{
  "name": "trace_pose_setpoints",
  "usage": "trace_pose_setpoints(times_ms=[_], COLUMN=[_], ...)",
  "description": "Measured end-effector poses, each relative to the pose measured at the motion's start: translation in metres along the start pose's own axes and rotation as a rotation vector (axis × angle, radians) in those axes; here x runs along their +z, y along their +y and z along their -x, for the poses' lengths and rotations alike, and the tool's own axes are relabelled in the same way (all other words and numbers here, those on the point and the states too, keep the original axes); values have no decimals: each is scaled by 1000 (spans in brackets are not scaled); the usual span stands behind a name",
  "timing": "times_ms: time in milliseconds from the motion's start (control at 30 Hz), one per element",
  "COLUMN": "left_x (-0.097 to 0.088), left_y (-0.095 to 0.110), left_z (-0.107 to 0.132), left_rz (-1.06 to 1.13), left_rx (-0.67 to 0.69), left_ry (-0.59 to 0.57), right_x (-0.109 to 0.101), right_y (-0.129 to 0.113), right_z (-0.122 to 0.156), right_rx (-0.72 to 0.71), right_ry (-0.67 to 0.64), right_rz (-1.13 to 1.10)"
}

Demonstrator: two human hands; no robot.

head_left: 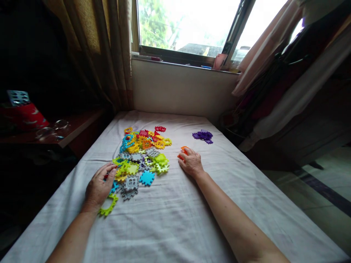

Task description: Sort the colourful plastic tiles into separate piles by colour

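My left hand lies at the left edge of a pile of interlocking plastic tiles, its fingers stretched and loosely apart over a red tile, mostly covered. Lime-green tiles and grey window-shaped tiles are close to its fingertips. A lime-green ring-shaped tile sits beside the wrist. Out to the right of the pile, my right hand is closed over orange tiles on the sheet; its palm hides part of them. A bright blue tile lies flat at the pile's near side.
A heap of purple tiles lies apart at the far right of the white-sheeted surface. Red, yellow and orange tiles make up the pile's far end. At left stands a side table with glasses; hanging clothes are at right.
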State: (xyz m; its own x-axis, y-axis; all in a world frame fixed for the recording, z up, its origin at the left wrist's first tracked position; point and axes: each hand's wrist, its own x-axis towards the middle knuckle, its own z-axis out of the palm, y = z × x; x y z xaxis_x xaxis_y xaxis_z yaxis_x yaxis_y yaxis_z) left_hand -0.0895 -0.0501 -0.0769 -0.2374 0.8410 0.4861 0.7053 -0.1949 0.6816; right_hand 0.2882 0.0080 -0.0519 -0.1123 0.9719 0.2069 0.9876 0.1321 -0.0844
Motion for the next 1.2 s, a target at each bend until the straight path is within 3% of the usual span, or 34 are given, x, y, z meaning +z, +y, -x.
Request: trace_pose_setpoints(times_ms=[167, 300, 400, 567, 667, 800, 1000, 1100, 1200], left_x=[-1, -1, 0, 0, -1, 0, 0, -1, -1], left_y=[1, 1, 0, 0, 1, 2, 3, 4, 4], left_z=[-1, -2, -1, 1, 2, 3, 4, 4, 3], left_rz=[-9, -3, 13, 24, 36, 39, 30, 27, 27], left_rx=[9, 20, 12, -2, 6, 13, 9, 7, 13], left_ry=[1, -4, -3, 15, 21, 42, 46, 45, 40], right_x=[-8, -19, -27, -26, -20, -11, 0, 6, 11], right_y=[14, 2, -30, -103, -137, -160, -157, -138, -104], right_z=[-13, -25, -42, -83, -101, -109, -110, -108, -97], right_rx=[170, 203, 26, -224, -190, -45, -6, 35, 36], right_ry=[-16, 8, 44, -13, -72, -125, -98, 28, 200], right_rz=[65, 89, 16, -109, -109, -80, -243, -448, -611])
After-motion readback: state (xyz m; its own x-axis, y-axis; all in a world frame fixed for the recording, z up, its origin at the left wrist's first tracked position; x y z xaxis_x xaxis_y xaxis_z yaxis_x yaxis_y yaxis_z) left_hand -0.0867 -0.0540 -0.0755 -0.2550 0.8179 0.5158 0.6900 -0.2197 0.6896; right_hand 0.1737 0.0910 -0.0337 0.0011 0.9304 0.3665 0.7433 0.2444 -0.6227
